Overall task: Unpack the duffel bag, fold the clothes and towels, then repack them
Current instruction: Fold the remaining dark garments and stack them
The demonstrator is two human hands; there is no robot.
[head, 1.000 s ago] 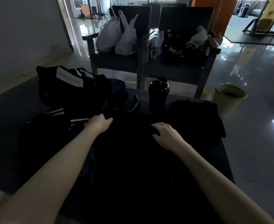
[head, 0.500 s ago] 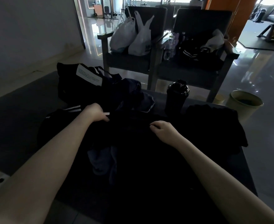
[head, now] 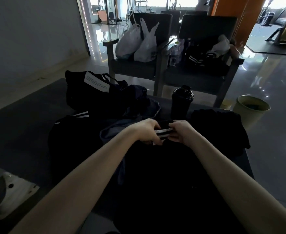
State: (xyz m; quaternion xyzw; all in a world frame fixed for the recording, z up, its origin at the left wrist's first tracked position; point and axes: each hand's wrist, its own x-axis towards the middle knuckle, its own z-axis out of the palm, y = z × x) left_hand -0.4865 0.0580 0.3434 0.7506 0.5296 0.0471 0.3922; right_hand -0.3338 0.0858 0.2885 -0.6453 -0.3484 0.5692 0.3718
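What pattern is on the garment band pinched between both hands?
The band is black with white stripes, clearest in the head view.

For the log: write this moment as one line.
left hand: pinches striped band | right hand: pinches same band | duffel bag: behind, left

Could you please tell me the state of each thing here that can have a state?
Left hand: grips the striped cuff.
Right hand: grips the same cuff.
Duffel bag: slumped on the table; opening unclear.
Shaker bottle: upright, lid on.
Waste bin: upright on the floor.
Plastic bags: upright on the chair seat.
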